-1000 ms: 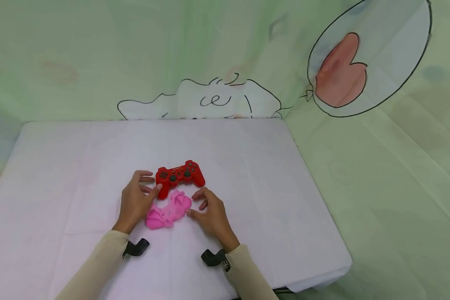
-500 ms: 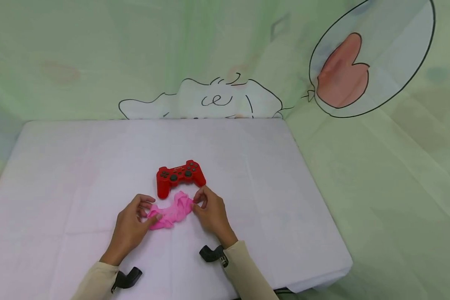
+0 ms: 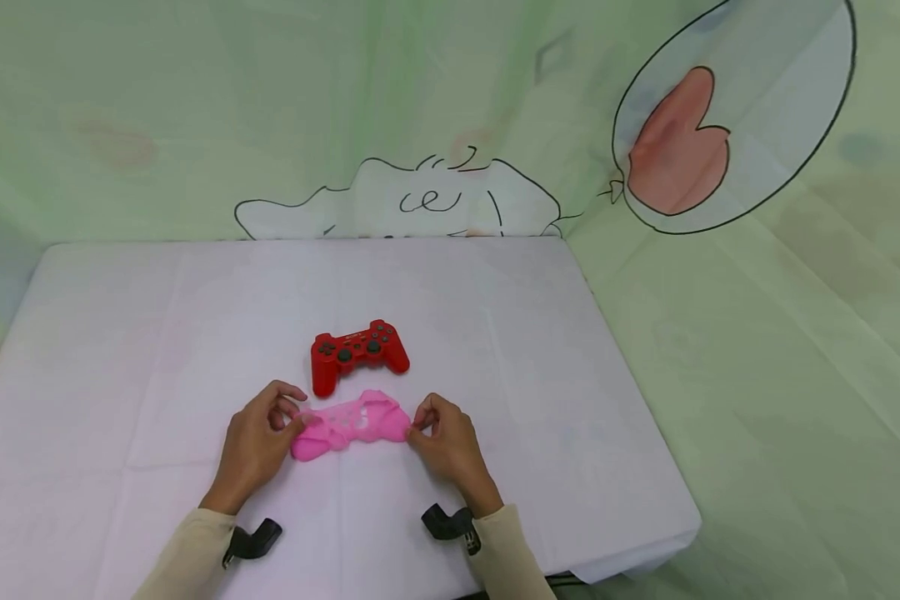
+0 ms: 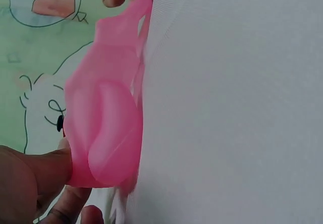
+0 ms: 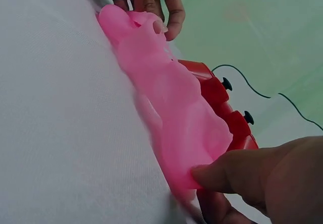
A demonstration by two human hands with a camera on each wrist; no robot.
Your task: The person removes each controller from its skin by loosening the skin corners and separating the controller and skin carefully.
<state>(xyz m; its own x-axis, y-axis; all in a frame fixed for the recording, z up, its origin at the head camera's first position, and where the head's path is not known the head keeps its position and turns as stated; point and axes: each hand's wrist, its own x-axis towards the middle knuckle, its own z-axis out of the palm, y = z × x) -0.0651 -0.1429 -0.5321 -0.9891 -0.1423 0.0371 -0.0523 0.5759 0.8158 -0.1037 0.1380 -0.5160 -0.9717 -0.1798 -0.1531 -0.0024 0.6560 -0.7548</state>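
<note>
Head view shows the left hand (image 3: pixel 255 442) pinching one end of a pink rubber cover (image 3: pixel 351 423) between thumb and curled fingers, while the right hand (image 3: pixel 450 442) pinches the other end the same way, so each grip is grasping the cover and neither is released. Held from both ends like this, the cover is drawn out flat and wide, which I judge is meant to undo its crumpling and show its shape, two lobes and a row of cut-out holes. It hovers at, or just touches, the bench (image 3: pixel 157 333) between the hands; the left wrist view shows its lower lobe (image 4: pixel 103 133) against the white cloth beside the thumb. At twelve o'clock from the cover, just beside it but not touching in the head view, lies a red game controller (image 3: pixel 358 352), flat with its buttons and sticks up and its handles pointing toward the person. At twelve o'clock beyond the bench hangs a pale green curtain (image 3: pixel 420 100) with a drawn cartoon figure, and toward two o'clock a balloon outline (image 3: pixel 720 142). Counted: two hands, one cover, one controller, one bench, and two black wrist mounts (image 3: pixel 253 542) at the cuffs.
</note>
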